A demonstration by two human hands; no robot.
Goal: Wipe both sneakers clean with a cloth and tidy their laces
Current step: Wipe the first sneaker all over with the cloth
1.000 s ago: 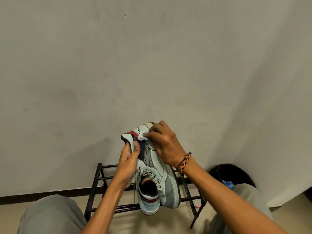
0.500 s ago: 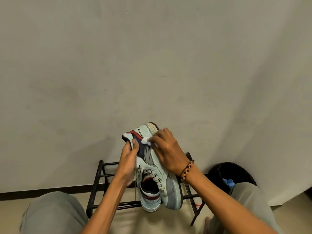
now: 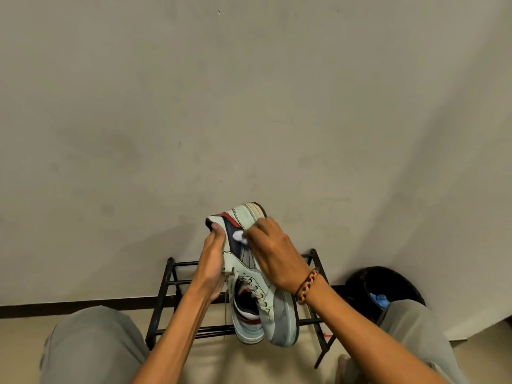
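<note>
The sneaker [image 3: 250,261] stood toe-down, long axis running away from the person; left hand [image 3: 212,261] gripped its heel side, right hand [image 3: 270,253] pinched the cloth [image 3: 238,236] against its flank.

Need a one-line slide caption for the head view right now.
Left hand holds a sneaker above the black rack while the right hand rubs a small white cloth on it.

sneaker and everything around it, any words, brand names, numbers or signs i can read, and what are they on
None can be read.
sneaker: red, navy and grey panels only; no logo or lettering legible.
cloth: plain white, no print.
braided wristband: coloured cord, no text.
black rack, dark bin and wall: no labels or signs visible.
</note>
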